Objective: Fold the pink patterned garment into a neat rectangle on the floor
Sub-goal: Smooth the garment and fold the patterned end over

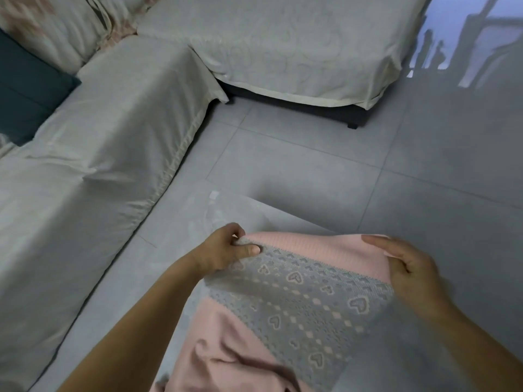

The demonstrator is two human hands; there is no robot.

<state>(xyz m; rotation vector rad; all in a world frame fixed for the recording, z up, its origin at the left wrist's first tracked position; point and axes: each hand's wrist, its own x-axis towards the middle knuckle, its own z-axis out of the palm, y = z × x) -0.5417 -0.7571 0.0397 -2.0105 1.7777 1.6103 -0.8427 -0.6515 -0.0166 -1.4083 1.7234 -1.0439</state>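
The pink garment (285, 306) is held up above the gray floor (311, 171), its lower part crumpled. The ribbed top edge is pinched by the left hand (226, 250) and the right hand (407, 264), both closed on its corners. It seems soft, light and limp, best gripped at corners.

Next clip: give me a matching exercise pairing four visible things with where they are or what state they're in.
Things:
1. garment
2. left hand
3. dark cushion
4. right hand

Descriptions:
A. lying on the covered sofa, far left
B. pinching the garment's left top corner
C. held up by its top edge, lower part crumpled
D. gripping the garment's right top corner

Pairs: 1-C, 2-B, 3-A, 4-D
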